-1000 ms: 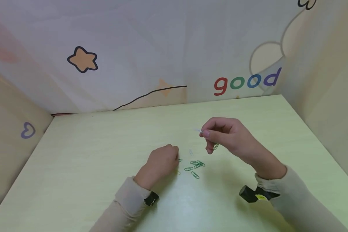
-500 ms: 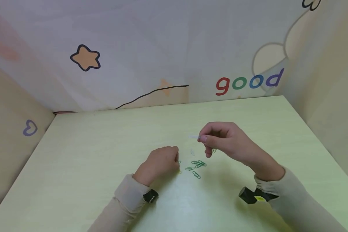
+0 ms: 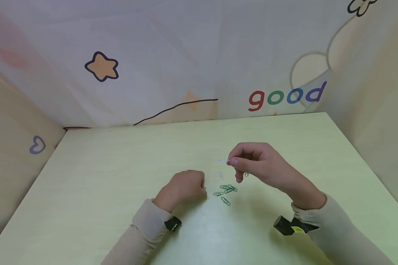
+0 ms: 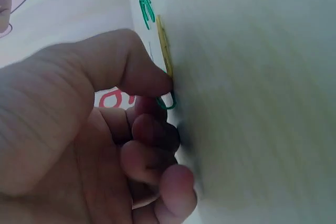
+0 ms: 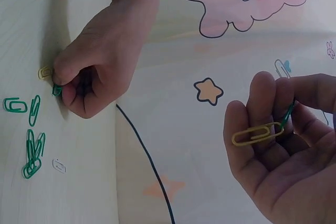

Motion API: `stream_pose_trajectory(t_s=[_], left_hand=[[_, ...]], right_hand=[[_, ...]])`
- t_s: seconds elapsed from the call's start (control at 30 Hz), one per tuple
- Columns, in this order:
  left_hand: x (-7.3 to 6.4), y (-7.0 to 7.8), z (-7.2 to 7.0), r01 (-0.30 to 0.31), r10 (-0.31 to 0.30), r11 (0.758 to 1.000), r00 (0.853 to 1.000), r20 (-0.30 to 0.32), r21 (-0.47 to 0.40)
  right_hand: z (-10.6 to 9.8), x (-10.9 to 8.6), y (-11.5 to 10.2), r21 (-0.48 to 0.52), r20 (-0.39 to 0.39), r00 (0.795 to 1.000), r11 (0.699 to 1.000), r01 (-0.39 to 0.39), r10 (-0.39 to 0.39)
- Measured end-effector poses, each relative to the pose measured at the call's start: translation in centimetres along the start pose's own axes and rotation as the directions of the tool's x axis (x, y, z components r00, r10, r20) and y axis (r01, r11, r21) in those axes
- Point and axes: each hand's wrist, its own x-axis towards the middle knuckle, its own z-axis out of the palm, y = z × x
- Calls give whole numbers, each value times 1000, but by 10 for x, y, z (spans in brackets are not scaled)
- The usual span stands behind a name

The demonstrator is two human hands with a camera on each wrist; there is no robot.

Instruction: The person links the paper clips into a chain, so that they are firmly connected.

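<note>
Clips (image 5: pixel 32 156) lie on the table (image 3: pixel 119 165), likely light, stiff and slippery: pinch a round end. The right hand (image 3: pixel 266 165) pinches a white clip (image 3: pixel 223 160) in the air, a yellow clip (image 5: pixel 257 135) across its fingers (image 5: pixel 260 98). The left hand (image 3: pixel 182 187) pinches a green clip (image 4: pixel 169 108) down low.

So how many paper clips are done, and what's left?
Done, it seems: a yellow paper clip looks hooked to a green paper clip in the right hand. In hand: that hand pinches a white paper clip; I can't see if it's joined. The left hand pinches another green paper clip. Probably left: the loose green paper clips, loose white paper clip and loose yellow paper clip.
</note>
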Motion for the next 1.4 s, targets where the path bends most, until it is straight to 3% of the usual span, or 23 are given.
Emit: stream_pose_trajectory(t_s=[0.13,0.27,0.43,0.63,0.73,0.9,0.97,1.1,1.33,1.4], left_hand=[[-3,-7,-6,-43,45,995,999,24,-87],[-8,-17,-18,-113,120,972,993,22,-208],[-16,-20,-35,-208,199,936,978,-59,-285],[-28,-17,-51,-354,293,862,932,-212,-362],[-32,-14,-54,-431,335,820,895,-294,-377],[-38,-9,-56,-573,398,742,794,-460,-347],[-40,-5,-57,-607,404,719,762,-507,-339],[-45,3,-59,-649,402,679,719,-567,-342],[-52,15,-61,-748,483,613,611,-626,-257],[-55,18,-62,-760,498,604,595,-631,-239]], right_hand=[[0,-1,-1,-10,-3,1000,1000,-2,2],[1,0,-2,-1,8,1000,1000,5,-5],[3,0,-2,-13,21,1000,1000,6,-6],[3,2,0,-16,18,1000,1000,17,-17],[5,3,2,-7,31,999,1000,9,-9],[12,3,4,-52,-9,1000,998,-21,20],[14,3,3,-67,-50,998,997,-36,32],[19,2,2,-98,-112,993,994,-43,32],[26,-1,-3,-133,-162,987,991,1,-23],[27,-2,-4,-118,-166,986,993,5,-25]])
